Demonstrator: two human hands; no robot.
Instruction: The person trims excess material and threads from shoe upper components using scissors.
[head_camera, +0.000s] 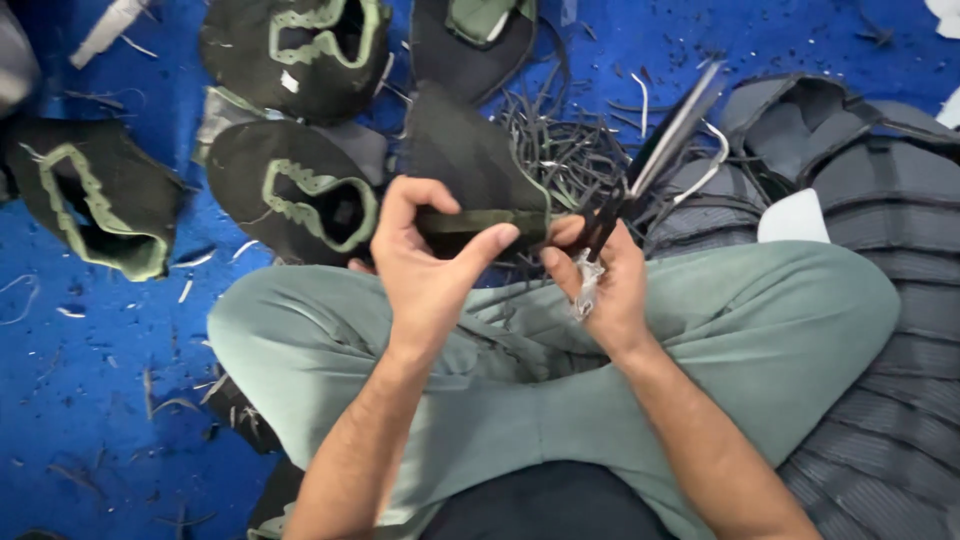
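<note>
Four dark shoe uppers with pale green trim lie on the blue floor (80, 400) from nine to twelve o'clock, one of them (295, 195) just past your left knee; judging by the cuttings (570, 150) at one o'clock, they look trimmed. Your left hand (425, 265) pinches the upper in work (470, 175) at centre, fingers closed on its edge. Your right hand (605, 285) grips scissors (660, 145). Grey pieces (880, 180) wait at three o'clock.
</note>
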